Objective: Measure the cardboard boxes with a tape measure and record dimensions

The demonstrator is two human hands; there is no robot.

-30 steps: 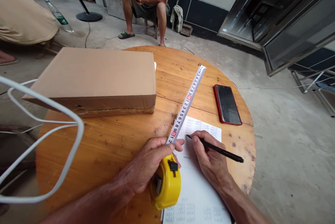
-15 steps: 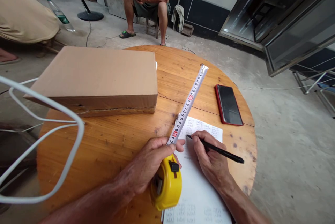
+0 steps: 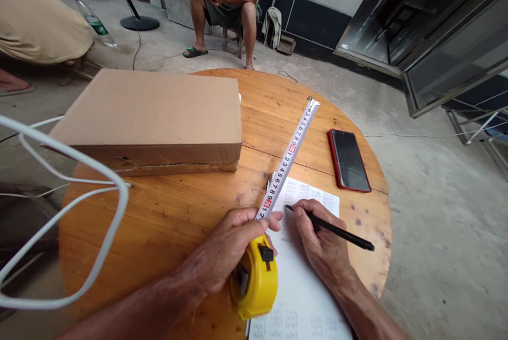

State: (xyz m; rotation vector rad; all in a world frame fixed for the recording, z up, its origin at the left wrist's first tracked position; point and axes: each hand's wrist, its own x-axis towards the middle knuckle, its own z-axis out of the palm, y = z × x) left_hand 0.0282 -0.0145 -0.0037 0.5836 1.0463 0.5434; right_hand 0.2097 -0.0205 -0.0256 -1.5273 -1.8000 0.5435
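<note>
My left hand (image 3: 242, 242) is closed around a yellow tape measure (image 3: 260, 282), its thumb pressed on the blade. The white metal blade (image 3: 288, 157) sticks out over the table toward the far right, numbers facing up. Between the fingers of my right hand (image 3: 321, 234) is a black pen (image 3: 341, 231), its tip at a sheet of paper (image 3: 291, 271). Rows of handwritten figures cover the top and bottom of the sheet. Part of the paper lies hidden under my hands and the tape measure. A clip shows at the paper's top left corner, partly behind the blade.
A closed cardboard box (image 3: 154, 112) lies on the round wooden table (image 3: 190, 197). Right of the blade rests a phone (image 3: 349, 160) in a red case. White cable loops (image 3: 107, 234) hang in the left foreground. Across the table a person (image 3: 226, 1) sits on a stool.
The view has shifted very slightly, moving everything a little to the right in the picture. Both hands keep their holds, and the pen tip stays at about the same spot on the paper.
</note>
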